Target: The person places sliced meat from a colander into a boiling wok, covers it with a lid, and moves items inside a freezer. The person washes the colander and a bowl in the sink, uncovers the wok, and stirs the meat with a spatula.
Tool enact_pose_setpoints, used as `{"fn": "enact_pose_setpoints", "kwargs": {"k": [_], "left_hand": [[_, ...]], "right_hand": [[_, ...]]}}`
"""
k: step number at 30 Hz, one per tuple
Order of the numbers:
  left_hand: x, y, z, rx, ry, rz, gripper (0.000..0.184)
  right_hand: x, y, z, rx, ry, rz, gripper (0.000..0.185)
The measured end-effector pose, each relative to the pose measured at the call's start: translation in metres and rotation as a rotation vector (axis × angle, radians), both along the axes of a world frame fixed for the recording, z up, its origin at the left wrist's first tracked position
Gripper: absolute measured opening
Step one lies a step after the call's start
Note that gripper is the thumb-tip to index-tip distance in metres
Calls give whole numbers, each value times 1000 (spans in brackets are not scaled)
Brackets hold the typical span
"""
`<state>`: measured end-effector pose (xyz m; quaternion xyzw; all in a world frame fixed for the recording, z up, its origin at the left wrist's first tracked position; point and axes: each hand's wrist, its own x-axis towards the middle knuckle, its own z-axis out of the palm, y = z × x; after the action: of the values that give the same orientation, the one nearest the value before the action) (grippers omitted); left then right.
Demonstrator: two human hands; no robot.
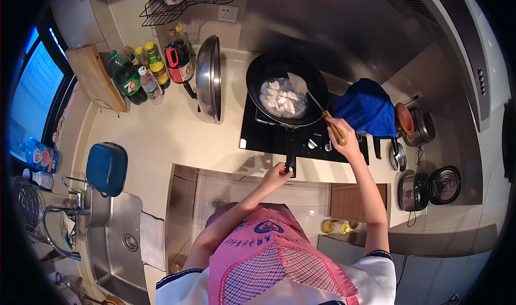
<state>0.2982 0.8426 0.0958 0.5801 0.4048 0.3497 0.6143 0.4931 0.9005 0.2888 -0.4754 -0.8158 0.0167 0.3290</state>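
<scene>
A black wok (pixel 259 68) sits on the left part of the black gas stove (pixel 258 135), with pale pieces of food (pixel 283 99) in cloudy liquid inside. My right hand (pixel 344 137) is closed round the wooden handle of a spatula (pixel 317 102), whose flat blade rests in the wok beside the food. At the end of the wok's black handle (pixel 291 146), the fingers of my left hand (pixel 275 177) are closed on its tip. A blue cloth (pixel 365 107) covers something on the stove's right side.
A metal lid (pixel 208 79) stands upright left of the wok, near several bottles (pixel 153 71) and a wooden board (pixel 95 76). A blue basin (pixel 107 168) is by the sink (pixel 115 219). Small pots (pixel 414 191) stand at the right. The range hood (pixel 473 63) hangs overhead.
</scene>
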Motion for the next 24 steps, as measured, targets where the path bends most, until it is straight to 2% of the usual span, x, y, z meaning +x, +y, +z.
{"fn": "enact_pose_setpoints", "kwargs": {"k": [8,11,14,18,21,24], "left_hand": [[10,1,-8,51,41,64,39],[8,0,-3,-29,30,24,38],[8,0,0,41,53,45,39],[8,0,-2,5,43,31,38],[7,1,0,-29,54,31,35],[7,2,7,-35,57,0,33]], "right_hand": [[-5,-28,-9,-30,-58,0,29],[-7,-30,-15,-49,-48,16,30],[-8,-29,-21,-65,-37,19,31],[-9,-28,-21,-139,-53,-13,30],[-9,-17,-20,-41,-56,-2,30],[-7,-10,-26,-152,20,8,28]]}}
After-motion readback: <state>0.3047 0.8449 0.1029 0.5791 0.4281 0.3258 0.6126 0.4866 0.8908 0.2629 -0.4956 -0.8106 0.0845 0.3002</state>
